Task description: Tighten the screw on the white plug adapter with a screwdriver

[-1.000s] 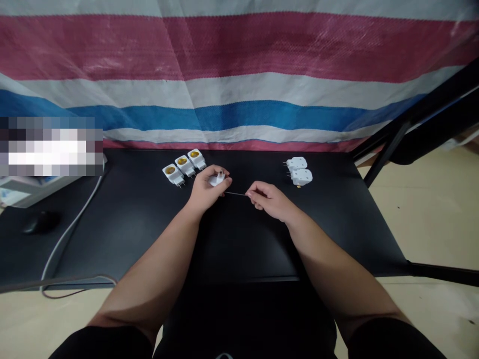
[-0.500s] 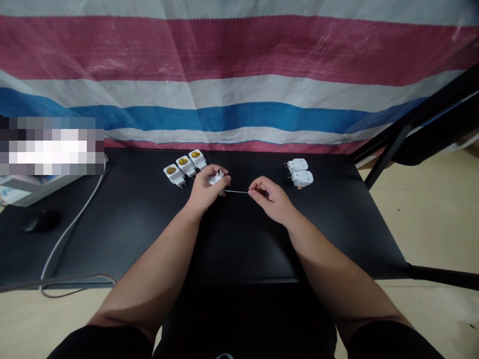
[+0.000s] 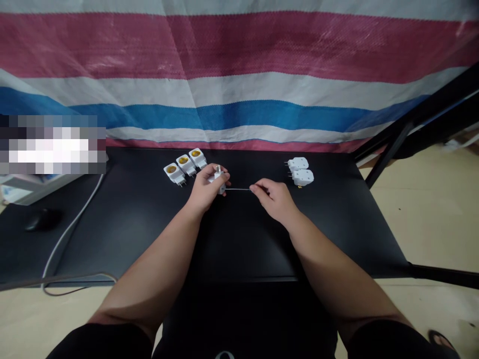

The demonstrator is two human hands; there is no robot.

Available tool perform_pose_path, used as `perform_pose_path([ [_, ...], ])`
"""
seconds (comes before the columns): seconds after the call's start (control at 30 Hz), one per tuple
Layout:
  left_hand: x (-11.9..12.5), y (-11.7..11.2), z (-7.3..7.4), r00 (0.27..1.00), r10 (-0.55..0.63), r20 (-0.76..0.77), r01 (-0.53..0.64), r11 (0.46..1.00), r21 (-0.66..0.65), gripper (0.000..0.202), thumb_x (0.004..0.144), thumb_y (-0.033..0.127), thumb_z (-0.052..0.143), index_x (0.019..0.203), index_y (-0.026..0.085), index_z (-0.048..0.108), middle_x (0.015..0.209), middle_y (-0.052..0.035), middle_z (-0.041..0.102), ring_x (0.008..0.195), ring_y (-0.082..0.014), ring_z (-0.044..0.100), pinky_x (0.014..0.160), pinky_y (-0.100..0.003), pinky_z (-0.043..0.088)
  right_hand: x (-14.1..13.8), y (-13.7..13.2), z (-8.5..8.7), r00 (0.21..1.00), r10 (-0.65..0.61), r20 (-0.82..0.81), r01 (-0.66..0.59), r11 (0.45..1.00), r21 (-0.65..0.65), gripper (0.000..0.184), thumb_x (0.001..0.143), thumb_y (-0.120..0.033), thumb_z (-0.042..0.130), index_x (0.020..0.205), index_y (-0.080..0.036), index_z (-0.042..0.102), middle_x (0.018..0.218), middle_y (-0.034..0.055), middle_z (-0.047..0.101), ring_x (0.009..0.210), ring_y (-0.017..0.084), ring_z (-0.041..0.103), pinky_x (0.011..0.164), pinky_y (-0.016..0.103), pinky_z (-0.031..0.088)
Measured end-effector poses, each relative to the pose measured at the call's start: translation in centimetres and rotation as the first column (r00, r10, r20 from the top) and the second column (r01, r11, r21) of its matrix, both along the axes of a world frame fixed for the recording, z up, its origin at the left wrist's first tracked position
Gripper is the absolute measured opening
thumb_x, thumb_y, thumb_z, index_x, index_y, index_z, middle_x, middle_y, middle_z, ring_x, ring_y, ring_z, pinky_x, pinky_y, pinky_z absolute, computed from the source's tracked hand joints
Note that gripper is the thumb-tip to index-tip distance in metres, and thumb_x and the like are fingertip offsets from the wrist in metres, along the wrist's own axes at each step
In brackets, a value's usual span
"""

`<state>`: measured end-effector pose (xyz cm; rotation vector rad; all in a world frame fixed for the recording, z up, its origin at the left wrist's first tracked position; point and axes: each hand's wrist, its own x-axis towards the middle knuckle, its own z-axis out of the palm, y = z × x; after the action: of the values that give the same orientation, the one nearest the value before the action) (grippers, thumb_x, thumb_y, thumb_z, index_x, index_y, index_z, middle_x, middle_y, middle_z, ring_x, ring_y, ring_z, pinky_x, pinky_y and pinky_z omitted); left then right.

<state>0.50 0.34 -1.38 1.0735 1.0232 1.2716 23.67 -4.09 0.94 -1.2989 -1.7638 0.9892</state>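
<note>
My left hand is closed around a white plug-in lamp holder, its prongs pointing up and away from me. My right hand pinches the near end of a slim metal screwdriver, whose handle end is hidden by the fingers. The shaft runs level to the left, and its tip meets the side of the holder. Beside my left hand, three white plug-in lamp holders with gold-coloured sockets lie in a slanting row. Two white plug units lie together beyond my right hand, prongs facing left.
The black table carries a black mouse and a pale cable at the left. A whitish box stands behind them, partly blurred out. Striped sheeting hangs behind; a black metal frame borders the right.
The lamp holder has turned slightly in my left hand, showing more of its side. My right hand has shifted a little to the right with the screwdriver. A foot now shows at lower right.
</note>
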Motion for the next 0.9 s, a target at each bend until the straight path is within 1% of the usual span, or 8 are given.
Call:
perform_pose_path([
  [0.1,-0.1,0.0,0.0,1.000,0.004,-0.012,-0.004,1.000,0.010,0.028,0.080,0.035,0.089,0.092,0.020,0.069,0.076,0.0009,0.067,0.065,-0.0144,0.072,0.044,-0.019,0.055,0.1,0.0,0.3,0.998,0.025,0.060,-0.025,1.000,0.008,0.041,0.111,-0.057,0.053,0.091,-0.023,0.066,0.071,0.0005,0.061,0.069,0.019,0.061,0.072,0.035,0.046],
  [0.23,-0.1,0.1,0.1,0.999,0.034,-0.013,-0.034,0.999,-0.001,0.029,0.078,0.035,0.089,0.091,0.021,0.068,0.078,0.0009,0.067,0.064,-0.0145,0.072,0.042,-0.020,0.055,0.7,0.2,0.1,0.993,0.110,0.047,-0.110,0.994,0.012,0.025,0.102,-0.047,0.069,0.112,-0.026,0.062,0.087,0.0004,0.069,0.073,0.018,0.061,0.072,0.033,0.046],
  [0.3,-0.1,0.2,0.0,0.999,0.034,-0.023,-0.034,0.999,0.007,0.028,0.078,0.036,0.089,0.091,0.021,0.068,0.079,0.0009,0.067,0.065,-0.0148,0.073,0.042,-0.020,0.055,0.7,0.3,0.0,0.995,0.067,0.071,-0.068,0.998,0.002,0.026,0.104,-0.051,0.066,0.103,-0.025,0.064,0.087,0.0025,0.071,0.075,0.019,0.063,0.074,0.035,0.047],
  [0.4,-0.1,0.2,-0.1,0.999,0.031,-0.033,-0.031,0.999,0.015,0.028,0.078,0.036,0.089,0.091,0.021,0.069,0.077,0.0012,0.066,0.065,-0.0153,0.073,0.042,-0.020,0.055,0.5,0.4,-0.1,0.995,0.007,0.099,-0.005,1.000,-0.023,0.046,0.111,-0.060,0.050,0.084,-0.024,0.062,0.078,0.0039,0.067,0.073,0.020,0.062,0.077,0.037,0.047],
  [0.57,-0.2,0.4,-0.2,0.997,0.070,-0.011,-0.070,0.998,-0.002,0.029,0.077,0.036,0.089,0.090,0.021,0.068,0.078,0.0013,0.066,0.065,-0.0152,0.072,0.041,-0.020,0.054,0.4,0.3,-0.2,0.993,0.106,0.057,-0.105,0.994,-0.017,0.027,0.105,-0.052,0.065,0.112,-0.026,0.061,0.088,0.0010,0.069,0.076,0.019,0.062,0.075,0.035,0.047],
  [0.63,-0.2,0.4,-0.2,0.997,0.071,-0.024,-0.071,0.997,-0.004,0.030,0.077,0.036,0.090,0.090,0.021,0.068,0.077,0.0010,0.066,0.065,-0.0150,0.072,0.042,-0.020,0.054,0.4,0.4,-0.3,0.995,0.076,0.072,-0.076,0.997,-0.013,0.028,0.104,-0.053,0.065,0.105,-0.025,0.061,0.085,0.0013,0.068,0.073,0.019,0.060,0.073,0.035,0.044],
  [0.77,-0.2,0.3,-0.1,0.997,0.060,-0.055,-0.060,0.998,0.008,0.029,0.078,0.035,0.090,0.091,0.020,0.069,0.078,0.0005,0.068,0.066,-0.0143,0.072,0.045,-0.019,0.055,0.3,0.5,-0.5,0.993,0.028,0.116,-0.020,0.998,-0.064,0.051,0.111,-0.064,0.046,0.081,-0.025,0.059,0.076,0.0031,0.065,0.072,0.020,0.059,0.073,0.036,0.042],
  [0.9,-0.3,0.3,0.0,0.996,0.079,-0.044,-0.080,0.997,-0.013,0.030,0.077,0.036,0.090,0.091,0.020,0.069,0.078,0.0005,0.068,0.067,-0.0154,0.073,0.044,-0.020,0.055,0.5,0.7,-0.9,0.993,0.098,0.067,-0.095,0.994,-0.048,0.033,0.106,-0.058,0.060,0.101,-0.026,0.058,0.086,0.0005,0.067,0.075,0.019,0.060,0.074,0.034,0.044],
])
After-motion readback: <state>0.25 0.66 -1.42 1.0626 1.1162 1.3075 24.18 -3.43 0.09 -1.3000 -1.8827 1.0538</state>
